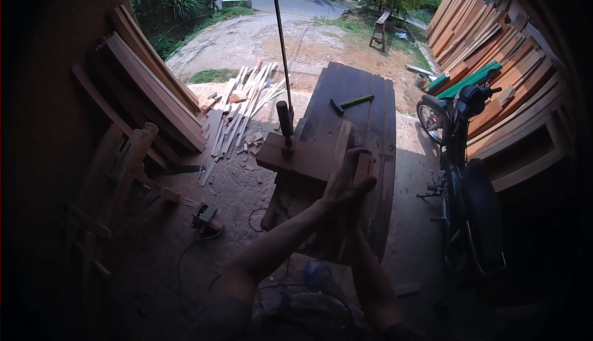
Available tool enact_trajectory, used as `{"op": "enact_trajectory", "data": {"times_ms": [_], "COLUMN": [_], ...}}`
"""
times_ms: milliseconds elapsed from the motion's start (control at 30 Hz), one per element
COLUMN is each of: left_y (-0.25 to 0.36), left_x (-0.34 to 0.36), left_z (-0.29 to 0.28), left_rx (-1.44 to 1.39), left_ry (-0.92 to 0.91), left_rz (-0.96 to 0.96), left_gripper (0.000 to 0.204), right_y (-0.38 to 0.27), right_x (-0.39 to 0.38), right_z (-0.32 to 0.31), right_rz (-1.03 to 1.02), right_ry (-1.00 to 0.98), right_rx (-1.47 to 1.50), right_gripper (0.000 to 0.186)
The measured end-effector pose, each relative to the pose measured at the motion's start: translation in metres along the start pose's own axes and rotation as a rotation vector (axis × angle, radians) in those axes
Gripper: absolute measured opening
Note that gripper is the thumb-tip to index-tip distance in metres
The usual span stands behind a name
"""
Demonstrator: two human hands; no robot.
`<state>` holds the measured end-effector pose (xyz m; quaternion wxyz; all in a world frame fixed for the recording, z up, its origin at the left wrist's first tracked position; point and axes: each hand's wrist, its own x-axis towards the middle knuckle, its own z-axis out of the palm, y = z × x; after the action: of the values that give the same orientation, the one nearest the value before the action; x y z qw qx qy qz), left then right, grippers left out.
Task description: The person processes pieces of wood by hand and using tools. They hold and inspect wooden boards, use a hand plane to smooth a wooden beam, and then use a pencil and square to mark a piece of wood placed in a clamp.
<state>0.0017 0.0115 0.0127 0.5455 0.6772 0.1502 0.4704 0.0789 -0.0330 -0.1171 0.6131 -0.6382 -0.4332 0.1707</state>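
Observation:
My left hand (341, 189) is over the dark wooden workbench (321, 81), its fingers and thumb closed around a short reddish-brown wooden block (364, 167). My right hand (355, 212) comes up close beneath and beside it. Its fingers are mostly hidden by shadow and by the left hand. A narrow pale wooden strip (341, 146) extends past my left hand toward the far end of the bench. Beyond both hands, a hammer (355, 102) with a green handle lies on the benchtop. Left of them, a thick wooden block (296, 159) with an upright dark handle (284, 120) juts from the bench.
Thin offcuts (238, 109) lie piled on the floor at the left. Long boards (151, 88) lean on the left wall, and more planks (494, 44) at the right. A corded power tool (207, 219) rests on the floor. A motorcycle (463, 168) stands right of the bench.

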Motion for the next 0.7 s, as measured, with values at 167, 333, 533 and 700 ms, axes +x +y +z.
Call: {"op": "enact_trajectory", "data": {"times_ms": [167, 333, 533, 700], "left_y": [-0.005, -0.003, -0.003, -0.007], "left_x": [-0.014, -0.022, -0.019, -0.007], "left_z": [-0.001, 0.000, 0.002, 0.000], "left_rx": [0.020, 0.053, 0.032, 0.064], "left_ry": [-0.002, 0.048, 0.071, 0.105], "left_rz": [0.013, 0.044, 0.079, 0.089], "left_gripper": [0.059, 0.058, 0.055, 0.051], "right_y": [-0.006, -0.010, -0.015, -0.020], "right_x": [-0.007, -0.010, -0.002, 0.006], "right_z": [0.001, 0.004, 0.010, 0.015], "right_rz": [-0.055, -0.074, -0.098, -0.102], "right_ry": [0.067, 0.139, 0.220, 0.258], "right_rx": [-0.231, -0.364, -0.478, -0.532], "right_gripper": [0.042, 0.040, 0.037, 0.034]}}
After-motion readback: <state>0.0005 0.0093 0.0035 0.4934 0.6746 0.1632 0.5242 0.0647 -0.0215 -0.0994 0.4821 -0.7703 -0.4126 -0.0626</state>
